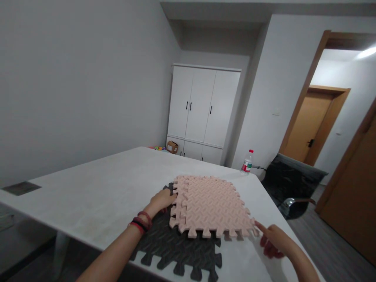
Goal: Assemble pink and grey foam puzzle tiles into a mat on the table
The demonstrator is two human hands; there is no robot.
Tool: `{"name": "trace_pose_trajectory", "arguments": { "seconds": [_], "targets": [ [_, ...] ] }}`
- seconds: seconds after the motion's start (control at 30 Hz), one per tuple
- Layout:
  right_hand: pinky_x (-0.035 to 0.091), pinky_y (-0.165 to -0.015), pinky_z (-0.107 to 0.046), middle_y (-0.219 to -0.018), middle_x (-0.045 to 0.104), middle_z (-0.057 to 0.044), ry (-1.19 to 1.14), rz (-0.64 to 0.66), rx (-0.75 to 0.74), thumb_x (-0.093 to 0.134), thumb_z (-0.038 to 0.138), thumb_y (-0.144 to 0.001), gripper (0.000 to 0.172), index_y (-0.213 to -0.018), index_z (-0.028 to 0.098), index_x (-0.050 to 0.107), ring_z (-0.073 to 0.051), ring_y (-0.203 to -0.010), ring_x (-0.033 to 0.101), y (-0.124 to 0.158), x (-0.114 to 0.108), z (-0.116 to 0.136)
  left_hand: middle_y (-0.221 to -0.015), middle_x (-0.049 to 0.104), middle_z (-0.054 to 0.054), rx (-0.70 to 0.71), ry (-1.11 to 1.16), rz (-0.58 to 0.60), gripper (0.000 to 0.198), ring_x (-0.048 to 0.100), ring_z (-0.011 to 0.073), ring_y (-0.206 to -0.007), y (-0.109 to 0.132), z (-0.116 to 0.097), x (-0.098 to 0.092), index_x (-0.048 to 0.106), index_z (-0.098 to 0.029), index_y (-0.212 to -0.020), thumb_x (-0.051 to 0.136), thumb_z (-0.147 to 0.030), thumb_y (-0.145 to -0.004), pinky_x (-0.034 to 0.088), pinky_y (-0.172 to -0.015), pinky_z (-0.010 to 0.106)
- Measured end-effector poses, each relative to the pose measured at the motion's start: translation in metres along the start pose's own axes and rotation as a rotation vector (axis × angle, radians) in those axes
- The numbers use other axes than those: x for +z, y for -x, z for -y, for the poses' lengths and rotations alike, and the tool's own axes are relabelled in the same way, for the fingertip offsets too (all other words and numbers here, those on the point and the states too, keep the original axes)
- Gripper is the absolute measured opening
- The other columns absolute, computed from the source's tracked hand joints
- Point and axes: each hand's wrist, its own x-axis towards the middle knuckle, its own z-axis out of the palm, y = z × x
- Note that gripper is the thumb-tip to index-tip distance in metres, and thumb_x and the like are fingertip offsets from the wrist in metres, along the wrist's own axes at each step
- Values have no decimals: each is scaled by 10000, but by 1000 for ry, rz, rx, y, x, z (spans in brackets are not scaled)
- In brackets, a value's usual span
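Pink foam puzzle mat tiles (213, 203) lie in a slightly offset stack, two toothed edges showing at the left. Beneath and in front of them is a dark grey foam puzzle mat tile (176, 243), partly covered. My left hand (163, 200) is closed at the left edge of the pink tiles, thumb on the rim and other fingers partly hidden. At the front right corner of the pink tiles, my right hand (274, 239) touches the edge with an outstretched index finger. Its other fingers are loosely curled with nothing seen in them.
The tiles rest on a white table (102, 192). A plastic bottle with a red cap (247, 162) stands at its far right corner. A black chair (293, 180) is at the right side. Behind the table are a white cabinet (202, 105) and a cardboard box (172, 147).
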Motion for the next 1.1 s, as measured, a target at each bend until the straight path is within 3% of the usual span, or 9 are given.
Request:
{"name": "trace_pose_trajectory", "arguments": {
  "seconds": [0.07,0.13,0.33,0.47,0.57,0.73,0.9,1.0,1.1],
  "targets": [
    [393,-454,-265,-561,614,-117,11,-218,-5,397,735,-718,633,-617,136,576,-174,-483,585,-19,-16,-2,-821,619,16,-23,-2,12,318,592,120,-681,-4,-3,3,579,-136,-933,499,-436,-865,504,-654,308],
    [395,-472,-265,-615,620,-86,-65,-308,-80,440,694,-725,576,-713,138,591,-161,-515,578,-35,-17,7,-721,601,-6,-37,19,19,351,567,102,-579,-8,-5,9,576,-133,-897,478,-469,-867,494,-589,287],
    [381,-498,-262,-475,508,-2,-201,-187,-289,459,536,-782,473,-750,92,617,-131,-481,479,-57,28,56,-737,605,-10,53,209,-37,275,573,112,-616,-15,-9,22,572,-138,-876,550,-409,-834,484,-627,295],
    [457,-673,-293,-734,655,-73,-261,-198,-359,541,529,-725,459,-825,94,650,-194,-731,589,-43,41,73,-865,642,49,162,370,-128,327,605,177,-827,-7,-19,12,559,-125,-959,647,-353,-742,459,-727,276],
    [444,-830,-333,-946,669,-112,-338,-280,-459,537,589,-705,549,-937,106,656,-243,-945,578,-16,48,73,-818,663,44,211,464,-110,558,621,192,-754,16,-22,-9,492,-133,-1144,677,-393,-687,457,-639,251],
    [422,-882,-339,-1046,645,-111,-236,-267,-553,444,620,-771,614,-1110,136,609,-241,-1000,563,37,86,58,-825,682,19,258,523,-9,665,638,196,-719,56,19,-57,467,-225,-1236,694,-426,-645,471,-611,253],
    [444,-790,-292,-926,659,-80,12,-155,-636,397,556,-834,484,-1001,178,648,-192,-828,596,59,114,57,-814,662,86,135,174,-340,540,612,329,-873,64,77,-86,671,-183,-857,810,-397,-381,481,-772,379],
    [459,-773,-269,-926,666,-73,-30,-186,-645,378,545,-847,452,-926,200,658,-190,-861,602,58,102,51,-1088,633,130,250,128,-400,568,504,355,-1117,82,72,-80,674,-206,-944,796,-421,-433,340,-1005,413],
    [493,-753,-250,-1022,665,-65,-157,-293,-619,450,570,-799,431,-954,230,665,-199,-940,607,53,71,19,-1329,506,62,494,19,-226,585,405,309,-1250,116,37,-37,587,-325,-1173,707,-468,-619,248,-1082,412]
  ]
}}
